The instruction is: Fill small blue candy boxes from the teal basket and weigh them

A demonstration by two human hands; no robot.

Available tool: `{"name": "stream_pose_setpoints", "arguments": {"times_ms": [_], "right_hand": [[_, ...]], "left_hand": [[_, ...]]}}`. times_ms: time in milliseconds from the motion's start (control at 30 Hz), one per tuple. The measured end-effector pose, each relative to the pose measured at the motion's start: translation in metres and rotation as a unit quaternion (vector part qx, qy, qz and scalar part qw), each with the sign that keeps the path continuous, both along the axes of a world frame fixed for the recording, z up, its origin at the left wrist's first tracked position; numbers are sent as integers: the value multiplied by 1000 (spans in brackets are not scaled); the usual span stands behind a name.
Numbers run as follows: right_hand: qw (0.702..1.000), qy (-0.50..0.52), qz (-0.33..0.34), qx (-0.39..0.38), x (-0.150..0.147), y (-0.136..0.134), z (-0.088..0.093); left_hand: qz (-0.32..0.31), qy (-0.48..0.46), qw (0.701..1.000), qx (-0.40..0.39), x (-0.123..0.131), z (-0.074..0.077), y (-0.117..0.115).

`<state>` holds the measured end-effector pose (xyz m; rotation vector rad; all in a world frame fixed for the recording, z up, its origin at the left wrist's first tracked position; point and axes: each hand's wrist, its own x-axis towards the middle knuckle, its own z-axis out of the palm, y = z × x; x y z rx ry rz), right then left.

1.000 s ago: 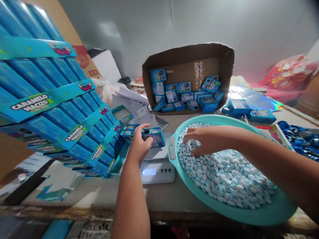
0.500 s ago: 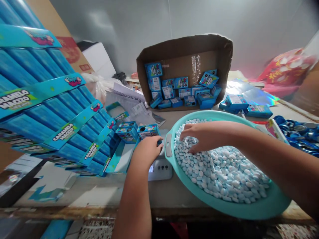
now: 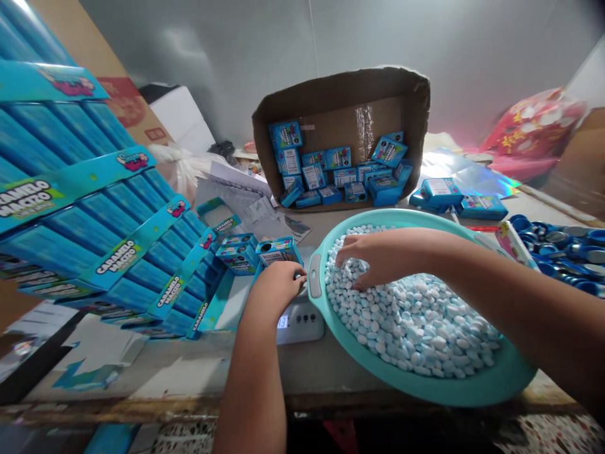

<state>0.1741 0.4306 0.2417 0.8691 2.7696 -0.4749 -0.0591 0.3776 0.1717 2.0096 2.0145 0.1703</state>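
Observation:
My right hand [image 3: 373, 257] reaches into a turquoise basin [image 3: 472, 394] heaped with small white and pale blue candies [image 3: 425, 328]. Its fingers and thumb are spread apart, with the tips touching the candies. Left of the basin, my left hand [image 3: 278, 287] is over a white digital scale [image 3: 302, 325], its fingers curled together around something small and dark, mostly hidden. Just beyond that hand stand a blue candy box [image 3: 278, 249] and a pair of similar boxes [image 3: 237, 255] in an open blue display tray [image 3: 231, 302].
Tall stacked blue display cartons [image 3: 118, 208] lean at the left. A cardboard box [image 3: 340, 113] on its side at the back holds several small blue boxes. On the right lie more blue boxes [image 3: 442, 192] and a pile of blue-and-silver tins [image 3: 562, 249]. The table's front edge [image 3: 179, 400] runs below.
The whole view has shifted slightly left. My left hand's fingers have closed in a little over the scale. My right hand remains at the candies with hardly any movement.

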Motion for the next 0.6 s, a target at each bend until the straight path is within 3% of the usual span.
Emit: {"name": "stream_pose_setpoints", "arguments": {"times_ms": [133, 600], "right_hand": [[1000, -2, -3, -4, -1, -1, 1], [1000, 11, -5, 0, 5, 6, 3]], "left_hand": [[0, -15, 1000, 26, -2, -2, -1], [39, 35, 998, -28, -15, -5, 3]]}}
